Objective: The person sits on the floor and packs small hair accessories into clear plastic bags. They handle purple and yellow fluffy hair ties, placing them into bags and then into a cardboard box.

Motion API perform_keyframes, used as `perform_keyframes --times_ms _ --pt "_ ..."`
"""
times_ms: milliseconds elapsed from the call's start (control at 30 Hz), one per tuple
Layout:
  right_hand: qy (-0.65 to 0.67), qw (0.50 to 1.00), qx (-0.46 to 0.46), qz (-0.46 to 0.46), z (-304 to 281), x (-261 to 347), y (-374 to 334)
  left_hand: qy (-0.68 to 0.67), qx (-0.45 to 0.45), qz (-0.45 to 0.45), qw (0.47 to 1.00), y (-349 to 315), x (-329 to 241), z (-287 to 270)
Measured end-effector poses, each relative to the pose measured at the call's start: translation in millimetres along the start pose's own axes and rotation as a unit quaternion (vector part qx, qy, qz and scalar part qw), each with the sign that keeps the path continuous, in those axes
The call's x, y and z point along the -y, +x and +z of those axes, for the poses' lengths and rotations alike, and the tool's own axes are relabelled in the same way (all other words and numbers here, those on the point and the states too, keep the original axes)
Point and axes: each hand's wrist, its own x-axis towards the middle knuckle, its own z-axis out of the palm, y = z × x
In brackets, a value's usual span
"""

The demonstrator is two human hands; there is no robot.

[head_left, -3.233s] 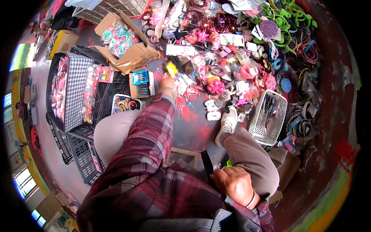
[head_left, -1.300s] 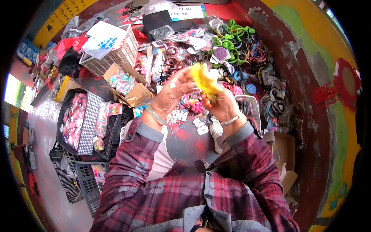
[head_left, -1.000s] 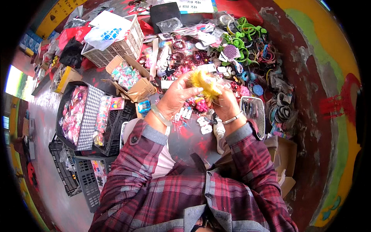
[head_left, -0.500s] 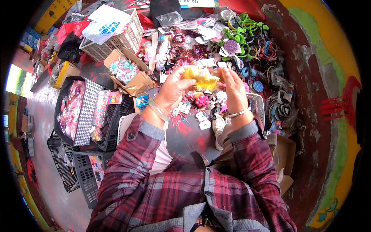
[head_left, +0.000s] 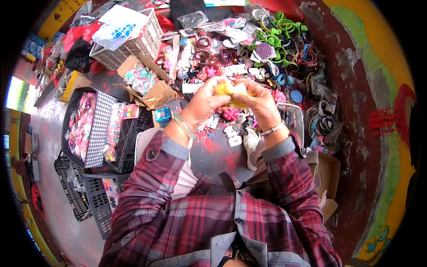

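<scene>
A fluffy yellow item [head_left: 226, 88], perhaps a furry hair accessory, is held up between my two hands above the pile. My left hand [head_left: 201, 106] is closed on its left side with the thumb across it. My right hand [head_left: 261, 106] pinches its right side, thumb and fingers close to those of the left. Fingers cover much of it, so its exact kind does not show. Right below lie a pink beaded hair tie [head_left: 230, 114] and small white cards [head_left: 233, 139]. Pink flower pieces [head_left: 210, 71] lie just beyond my hands.
Green headbands [head_left: 279, 42] and black hair bands [head_left: 327, 120] heap up at the right. To the left stand an open cardboard box [head_left: 156, 95] of small packets, a houndstooth-patterned bin [head_left: 98, 133] and a pale plastic crate [head_left: 153, 35]. A white wire basket [head_left: 301, 116] sits beside my right wrist.
My right hand has moved left and in, from spread fingers beside the yellow item to a pinch on it. The item now looks gathered up and more covered by my fingers.
</scene>
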Motion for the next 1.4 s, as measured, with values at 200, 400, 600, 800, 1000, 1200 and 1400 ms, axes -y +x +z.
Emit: perform_keyframes --times_ms 200,400,600,800,1000,1200,1400 --pt "-0.010 1.000 -0.001 -0.010 -8.9 -10.1 1.5 0.086 -0.002 0.056 0.995 -0.4 -0.2 7.3" --pt "-0.032 0.996 0.013 -0.084 -9.4 -18.0 3.9 0.108 -0.030 0.096 0.989 0.5 -5.9 11.1" --pt "-0.090 0.992 0.000 -0.091 -8.3 -15.9 3.0 0.079 -0.011 0.018 0.997 2.2 5.9 -3.6" --pt "-0.067 0.996 -0.010 -0.057 -11.9 -19.1 3.2 0.082 0.009 -0.008 0.997 2.6 2.8 2.4" --pt "-0.035 0.999 0.012 0.013 -1.6 -3.0 -3.4 0.206 -0.001 0.053 0.977 -0.6 4.8 -2.4" --pt "-0.003 0.999 -0.028 -0.025 -2.7 -15.5 -3.0 0.228 -0.001 0.062 0.972 1.0 4.0 0.2" --pt "-0.009 0.991 -0.120 -0.061 -9.1 -9.3 3.4 0.159 -0.048 0.031 0.986 2.7 6.3 3.4"
